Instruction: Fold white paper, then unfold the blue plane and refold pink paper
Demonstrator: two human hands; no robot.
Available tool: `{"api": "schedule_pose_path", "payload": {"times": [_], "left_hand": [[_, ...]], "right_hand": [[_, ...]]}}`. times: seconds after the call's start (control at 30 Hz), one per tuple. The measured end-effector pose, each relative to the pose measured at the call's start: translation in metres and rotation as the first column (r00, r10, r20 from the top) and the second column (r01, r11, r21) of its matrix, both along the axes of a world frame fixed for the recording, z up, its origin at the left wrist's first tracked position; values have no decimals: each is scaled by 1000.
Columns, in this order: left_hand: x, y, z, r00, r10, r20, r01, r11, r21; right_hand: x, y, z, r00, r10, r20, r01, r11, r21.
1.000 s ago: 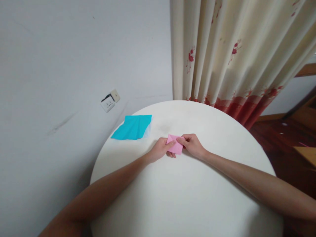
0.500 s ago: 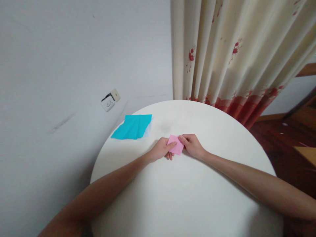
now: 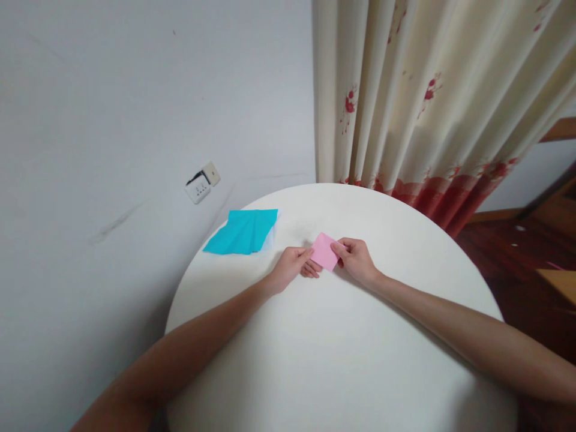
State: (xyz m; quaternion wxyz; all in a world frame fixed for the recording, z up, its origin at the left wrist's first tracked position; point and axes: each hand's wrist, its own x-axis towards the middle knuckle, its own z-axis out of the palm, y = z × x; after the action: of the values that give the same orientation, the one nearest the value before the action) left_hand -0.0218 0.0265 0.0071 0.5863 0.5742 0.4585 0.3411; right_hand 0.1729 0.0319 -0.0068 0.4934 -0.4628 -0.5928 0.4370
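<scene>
A small square of pink paper (image 3: 324, 252) is held between my two hands above the white table. My left hand (image 3: 294, 264) pinches its left corner, thumb on top and the other fingers curled below. On the opposite side, my right hand (image 3: 357, 258) grips the right edge between thumb and fingers. Whether the paper is folded in layers I cannot tell. To the left and farther back lies a creased blue sheet of paper (image 3: 245, 231), with something whitish showing under its right edge.
The round white table (image 3: 337, 348) stands against a pale wall (image 3: 112, 108) with a socket (image 3: 198, 189) on it. A cream curtain (image 3: 405, 108) with red flowers hangs behind the table. Dark red floor (image 3: 499, 252) shows at the right.
The pink paper has moved slightly up and to the right and has turned. My left thumb has slid from its middle to its left corner. The blue sheet stays in place.
</scene>
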Motion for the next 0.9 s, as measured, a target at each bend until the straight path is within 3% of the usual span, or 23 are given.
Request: {"api": "schedule_pose_path", "payload": {"times": [0.3, 0.4, 0.5, 0.57, 0.67, 0.77, 0.9], "left_hand": [[3, -1, -1, 997, 64, -30, -62, 996, 67], [-1, 5, -5, 984, 176, -26, -169, 970, 176], [-8, 12, -8, 958, 275, -82, -232, 910, 345], [-10, 13, -7, 956, 259, -140, -182, 894, 410], [-7, 10, -4, 970, 173, -174, -88, 908, 410], [-2, 4, -1, 994, 76, -79, -44, 938, 344], [1, -1, -1, 997, -1, 80, -22, 957, 288]], "right_hand": [[1, 1, 1, 1000, 0, -12, 0, 1000, 3], [0, -2, 3, 990, 141, -11, -141, 989, -37], [-2, -6, 6, 949, 316, -18, -316, 944, -96], [-3, -7, 7, 950, 310, -45, -312, 947, -76], [-3, -9, 9, 962, 260, -83, -262, 965, -8], [-4, -10, 9, 968, 239, -75, -235, 970, 59], [-5, -7, 8, 984, 107, -142, -97, 992, 75]]}}
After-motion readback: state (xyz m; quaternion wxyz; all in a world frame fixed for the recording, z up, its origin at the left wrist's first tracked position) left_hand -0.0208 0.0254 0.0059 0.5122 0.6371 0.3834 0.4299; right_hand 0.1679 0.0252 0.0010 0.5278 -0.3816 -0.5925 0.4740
